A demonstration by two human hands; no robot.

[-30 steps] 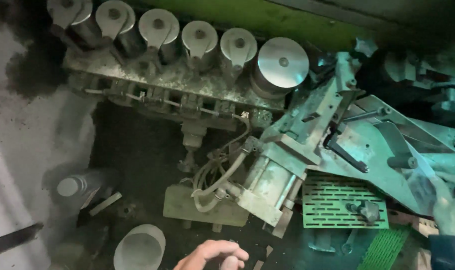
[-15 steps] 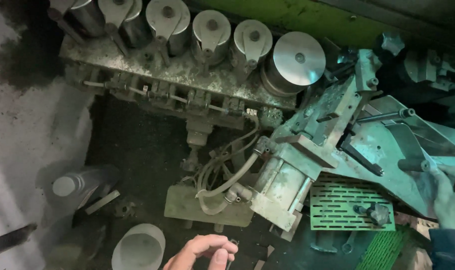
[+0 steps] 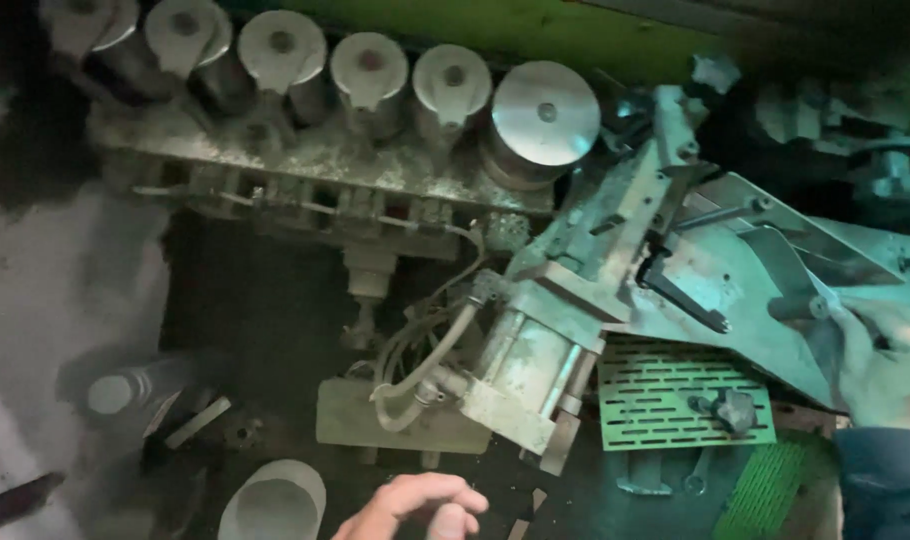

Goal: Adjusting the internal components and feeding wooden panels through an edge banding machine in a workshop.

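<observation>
My left hand [image 3: 415, 505] is bare and low in the view, its fingers loosely curled and holding nothing. It hovers just below the dusty cylinder unit [image 3: 530, 365] and its hoses [image 3: 425, 365], near a pale round cap [image 3: 273, 500]. My right hand [image 3: 880, 365], pale with a blue sleeve below it, is at the right edge. Its fingers wrap over the edge of the grey metal guard plate [image 3: 735, 285], beside a short rod [image 3: 795, 305].
A row of round metal rollers [image 3: 370, 70] runs along the top, ending in a larger disc [image 3: 545, 105]. A green slotted plate [image 3: 675, 395] with a black knob [image 3: 730, 408] lies under the guard. A dark cylinder [image 3: 115, 392] sits at the left.
My right hand has come up from the lower right corner onto the guard plate's edge. My left hand has risen slightly and curled its fingers. The view has shifted a little.
</observation>
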